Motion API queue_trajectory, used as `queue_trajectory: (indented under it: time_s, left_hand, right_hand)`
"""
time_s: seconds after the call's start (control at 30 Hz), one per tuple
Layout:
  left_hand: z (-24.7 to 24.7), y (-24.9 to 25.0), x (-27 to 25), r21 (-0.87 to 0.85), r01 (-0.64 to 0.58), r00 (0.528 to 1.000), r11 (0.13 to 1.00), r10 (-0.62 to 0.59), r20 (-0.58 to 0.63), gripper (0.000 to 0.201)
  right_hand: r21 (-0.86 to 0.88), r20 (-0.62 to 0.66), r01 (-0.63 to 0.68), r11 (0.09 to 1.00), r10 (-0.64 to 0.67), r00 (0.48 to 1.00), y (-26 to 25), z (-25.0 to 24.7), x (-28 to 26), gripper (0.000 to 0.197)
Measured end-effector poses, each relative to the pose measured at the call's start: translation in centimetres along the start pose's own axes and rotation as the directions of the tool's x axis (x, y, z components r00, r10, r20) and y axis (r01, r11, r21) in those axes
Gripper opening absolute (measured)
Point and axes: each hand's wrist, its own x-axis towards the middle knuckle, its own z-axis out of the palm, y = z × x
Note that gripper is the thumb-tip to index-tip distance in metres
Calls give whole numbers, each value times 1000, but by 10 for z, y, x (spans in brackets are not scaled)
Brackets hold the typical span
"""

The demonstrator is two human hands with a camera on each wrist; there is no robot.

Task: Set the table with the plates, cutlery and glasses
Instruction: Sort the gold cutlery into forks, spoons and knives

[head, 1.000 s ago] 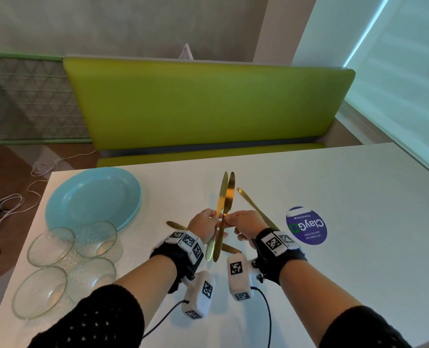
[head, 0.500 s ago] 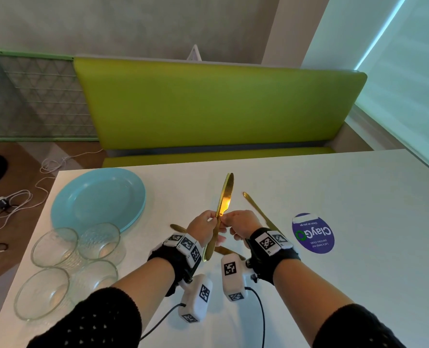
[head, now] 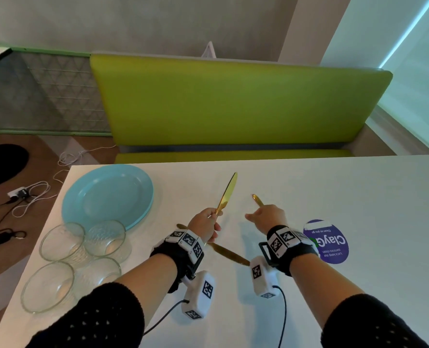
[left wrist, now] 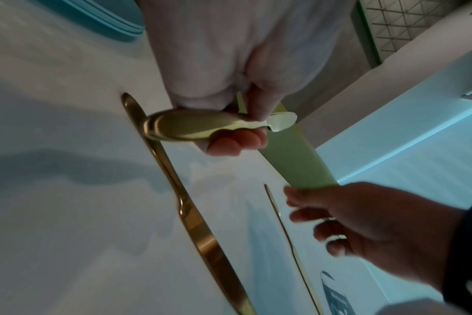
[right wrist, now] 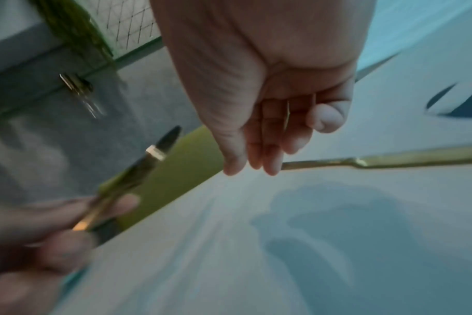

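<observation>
now: left hand [head: 204,223] pinches a gold knife [head: 227,193] by its handle, thumb over curled fingers, blade pointing up toward the top centre of the head view, clear of the white table [head: 333,197]. right hand [head: 267,217] holds nothing; its fingers are relaxed and slightly bent, hovering over a second gold piece [head: 258,200] lying on the table just above it in frame. a third gold knife [head: 229,254] lies flat at lower centre, between the two wrists. stacked blue plates [head: 108,194] sit at centre left, four glass bowls [head: 83,257] below them at lower left; none looks laid out as a place yet.

judgement: the step is sorting cutlery, early in the task. to do it well, keep the pinch low on the handle so the blade does not swing, and lower it flat rather than dropping it. the thin piece under the right hand probably needs a fingertip slid beneath its edge, since it lies flush. purple sticker [head: 330,243] at right is irrelevant.
</observation>
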Motion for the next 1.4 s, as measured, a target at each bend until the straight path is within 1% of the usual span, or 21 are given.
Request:
queue_trajectory:
  time_s: [0.07, 0.13, 0.2, 0.3, 0.47, 0.6, 0.73, 0.9, 1.1, 1.2, 1.27, 1.33, 1.37, 1.4]
  left_hand:
    - [-5, 1, 3, 2, 9, 1000, 1000, -9, -9, 24]
    - [-8, 2, 6, -10, 19, 1000, 1000, -19, -15, 25]
    - [-10, 2, 8, -21, 29, 999, 999, -30, -25, 25]
    - [-10, 2, 10, -50, 49, 998, 998, -51, -30, 23]
    - [-13, 3, 11, -54, 75, 997, 996, -77, -30, 22]
    - [-14, 3, 11, -64, 82, 996, 995, -84, -24, 23]
    - [-15, 3, 9, -62, 84, 996, 994, -86, -22, 22]
    - [-16, 4, 6, -43, 81, 997, 996, -81, -11, 21]
    - [-18, 6, 2, -38, 80, 996, 996, -81, -27, 20]
    - [-20, 9, 1, -31, 88, 996, 996, -88, -25, 17]
    - [-23, 11, 1, -34, 85, 996, 996, -85, -21, 16]
    - [-26, 13, 1, -37, 82, 996, 996, -83, -23, 16]
    - [-27, 15, 1, -33, 80, 996, 996, -81, -28, 16]
    - [-28, 16, 1, -31, 80, 996, 996, -81, -32, 16]
  right_hand:
    - [-118, -46, -62, 991, 56, 997, 12, -2, 11, 35]
    - [-179, -85, -103, 979, 89, 992, 21, 1, 20, 26]
    - [-226, -93, -118, 967, 99, 991, 26, 6, 28, 23]
    - [-277, -101, -102, 956, 76, 992, 29, 15, 36, 24]
    - [-320, -138, -83, 944, 40, 990, 30, 20, 45, 24]
    - [-325, -154, -101, 940, 53, 987, 30, 21, 46, 24]
    - [-291, -142, -113, 950, 74, 987, 30, 20, 42, 22]
    - [-275, -116, -85, 958, 55, 992, 27, 15, 34, 22]
    - [-320, -109, -63, 945, 29, 994, 28, 14, 17, 27]
    - [-375, -131, -32, 926, -19, 991, 32, 14, 7, 27]
    - [-419, -141, 15, 908, -81, 987, 31, 12, 0, 28]
    - [-466, -142, 102, 879, -188, 972, 29, 9, -4, 28]
    - [-487, -153, 162, 858, -267, 952, 27, 7, -8, 26]
    - [-519, -187, 234, 822, -376, 907, 24, 6, -10, 19]
